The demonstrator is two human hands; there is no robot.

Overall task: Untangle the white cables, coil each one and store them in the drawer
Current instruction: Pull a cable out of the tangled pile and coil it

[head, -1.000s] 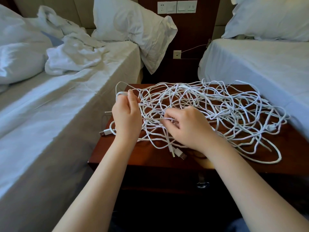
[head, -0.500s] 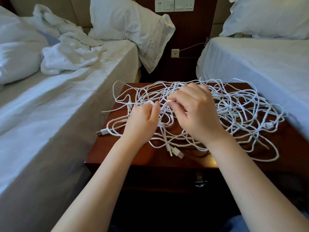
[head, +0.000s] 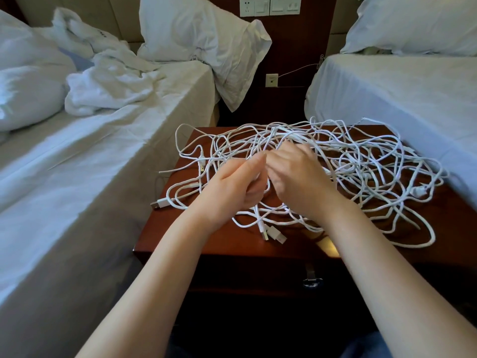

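Observation:
A big tangle of white cables (head: 361, 166) covers the top of a dark wooden nightstand (head: 296, 244). USB plugs stick out at the left (head: 158, 204) and near the front (head: 275, 233). My left hand (head: 237, 187) sits over the middle of the tangle, its curled fingers pinching a strand. My right hand (head: 296, 174) is right beside it, fingers bent down into the cables, blurred by motion; its grip on the strands is hidden. The drawer (head: 258, 277) under the top is closed, with a metal pull (head: 312, 280).
A bed with white sheets (head: 77, 177), a crumpled towel (head: 108, 83) and a pillow (head: 201, 45) is on the left. Another white bed (head: 402, 99) lies on the right, its edge against the tangle. Wall sockets (head: 269, 6) sit behind the nightstand.
My left hand moved right from the tangle's left edge to the middle. My right hand lifted, went further back over the cables, then came down next to the left hand.

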